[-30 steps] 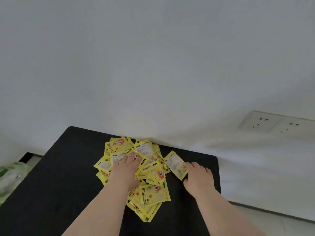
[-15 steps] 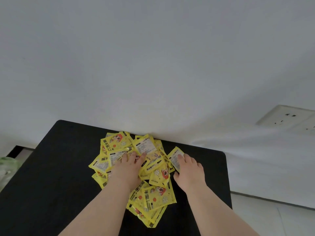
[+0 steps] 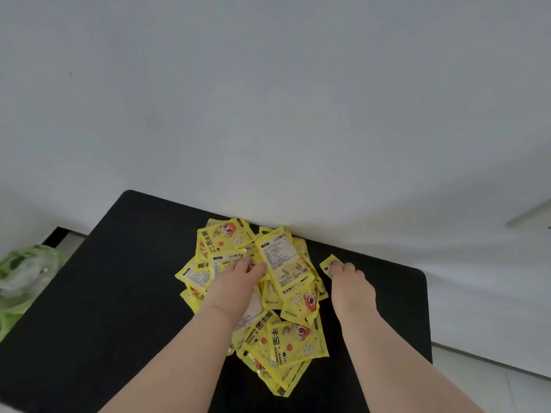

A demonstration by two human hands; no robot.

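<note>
Fingers [image 3: 249, 265] of the left hand [image 3: 232, 284]: released, laid flat on top of the pile, tips pressing a packet at its far left part; nothing grasped. Fingers [image 3: 347, 268] of the right hand [image 3: 353, 289]: loosely bent, not clenched, tips pressing down on the single packet; thumb hidden.

1. Wall [image 3: 268, 99]: white, plain, filling the far upper part of the view; meets the tabletop's far edge.
2. Tabletop [image 3: 119, 293]: black, matte, rounded far corners, set against the wall.
3. Pile of hand-warmer packets [image 3: 293, 342]: yellow sachets, overlapping in a loose heap at the middle of the tabletop, reaching from the far edge at the wall toward the near side, between the two forearms. Some lie printed face up with a cartoon figure and the words "HAND WARMER"; others show the back.
4. Plastic bag [image 3: 24, 278]: green and translucent, off the tabletop at the far left, lower down.
5. Label-side packet [image 3: 280, 257]: back upward with a white text panel, lying tilted on top of the heap, just right of the left fingertips.
6. Single packet [image 3: 327, 265]: yellow, flat on the tabletop just right of the pile, apart from it, near part covered by the right fingertips.
</note>
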